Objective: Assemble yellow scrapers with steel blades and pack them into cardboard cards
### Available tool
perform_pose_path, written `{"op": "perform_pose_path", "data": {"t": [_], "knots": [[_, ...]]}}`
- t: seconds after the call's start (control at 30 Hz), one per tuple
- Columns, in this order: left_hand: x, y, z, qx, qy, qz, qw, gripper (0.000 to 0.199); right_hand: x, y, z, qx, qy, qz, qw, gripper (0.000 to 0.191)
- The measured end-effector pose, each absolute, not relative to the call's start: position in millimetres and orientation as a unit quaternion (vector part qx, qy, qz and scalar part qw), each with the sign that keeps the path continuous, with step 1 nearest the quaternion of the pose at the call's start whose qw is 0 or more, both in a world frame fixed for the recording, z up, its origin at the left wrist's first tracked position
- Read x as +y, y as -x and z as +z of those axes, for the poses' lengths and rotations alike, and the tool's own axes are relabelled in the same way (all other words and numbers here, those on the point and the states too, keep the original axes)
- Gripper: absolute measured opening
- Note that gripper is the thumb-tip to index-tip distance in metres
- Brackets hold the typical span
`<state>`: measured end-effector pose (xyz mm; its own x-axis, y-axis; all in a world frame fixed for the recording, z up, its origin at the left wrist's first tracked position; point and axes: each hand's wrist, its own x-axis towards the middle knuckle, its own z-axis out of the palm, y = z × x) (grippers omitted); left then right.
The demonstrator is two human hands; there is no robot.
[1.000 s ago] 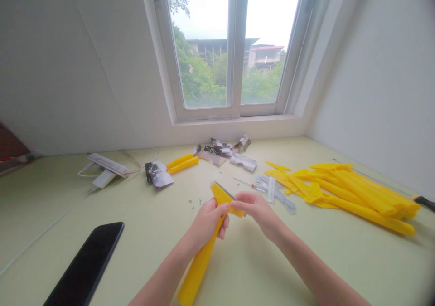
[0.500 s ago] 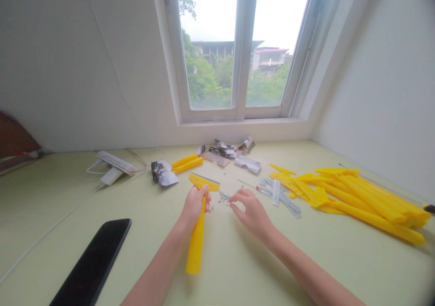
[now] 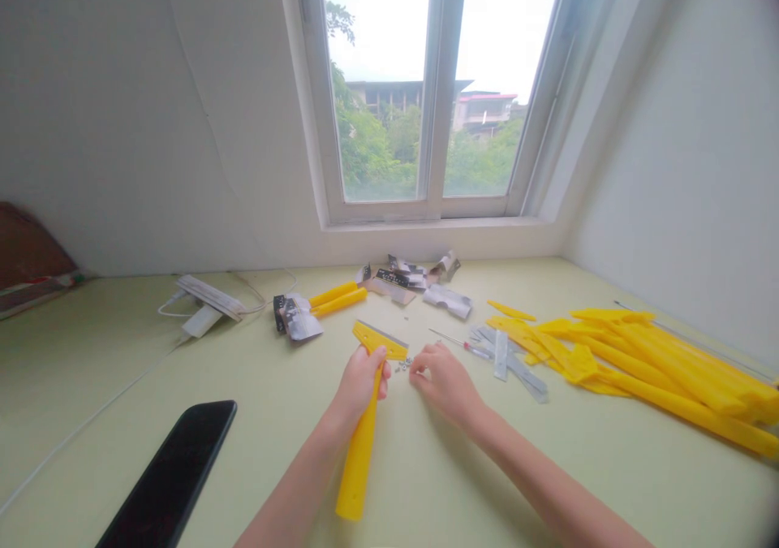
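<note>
A yellow scraper is gripped in my left hand just below its wide head, with the handle pointing back toward me. A thin grey blade runs along the far edge of the head. My right hand is at a small heap of metal nuts or screws, thumb and fingertips pinched together. Whatever lies between those fingertips is hidden. Beyond my right hand lies a screwdriver with a reddish, clear handle, next to loose grey blades.
Yellow scraper handles and flat yellow parts are piled at the right. Packaged scrapers and crumpled packaging lie toward the window. A power strip with cables sits at the left, a black phone at the near left.
My right hand's fingers have closed from a loose curve to a pinch at the heap. The scraper's head has shifted right and nearer, now partly over the small metal pieces. The view has tilted slightly.
</note>
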<state>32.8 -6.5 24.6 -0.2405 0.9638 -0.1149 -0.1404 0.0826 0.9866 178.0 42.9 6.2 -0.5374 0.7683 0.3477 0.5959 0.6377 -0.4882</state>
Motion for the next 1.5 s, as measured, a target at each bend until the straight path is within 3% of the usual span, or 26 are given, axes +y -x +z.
{"op": "perform_pose_path", "data": {"t": [0.13,0.27,0.4,0.57,0.77,1.17,1.3,1.5], "knots": [[-7.3,-34.3,25.6,0.549,-0.379,0.551,0.501,0.020,48.9,-179.3,7.8,-0.860,0.393,0.171,0.276,0.016],[-8.1,-37.1,24.0,0.539,-0.383,0.526,0.535,0.018,67.6,-188.1,29.9,-0.803,0.419,0.227,0.357,0.011],[-10.9,-45.2,18.0,0.519,-0.395,0.496,0.573,0.017,76.1,-191.2,48.2,-0.697,0.425,0.402,0.414,0.014],[-17.9,-61.5,8.7,0.518,-0.422,0.436,0.603,0.014,59.0,-182.3,30.1,-0.659,0.347,0.530,0.405,0.011],[-20.7,-69.6,4.1,0.515,-0.435,0.407,0.616,0.021,56.4,-182.3,10.3,-0.694,0.307,0.535,0.371,0.005],[-21.7,-69.2,8.0,0.518,-0.447,0.401,0.609,0.017,50.5,-184.4,17.7,-0.690,0.354,0.527,0.349,0.011],[-22.2,-68.8,9.1,0.513,-0.453,0.399,0.611,0.017,47.6,-184.0,19.6,-0.647,0.373,0.565,0.350,0.019],[-22.5,-67.5,8.2,0.501,-0.463,0.397,0.615,0.021,47.1,-190.1,27.9,-0.605,0.373,0.649,0.273,0.020]]}}
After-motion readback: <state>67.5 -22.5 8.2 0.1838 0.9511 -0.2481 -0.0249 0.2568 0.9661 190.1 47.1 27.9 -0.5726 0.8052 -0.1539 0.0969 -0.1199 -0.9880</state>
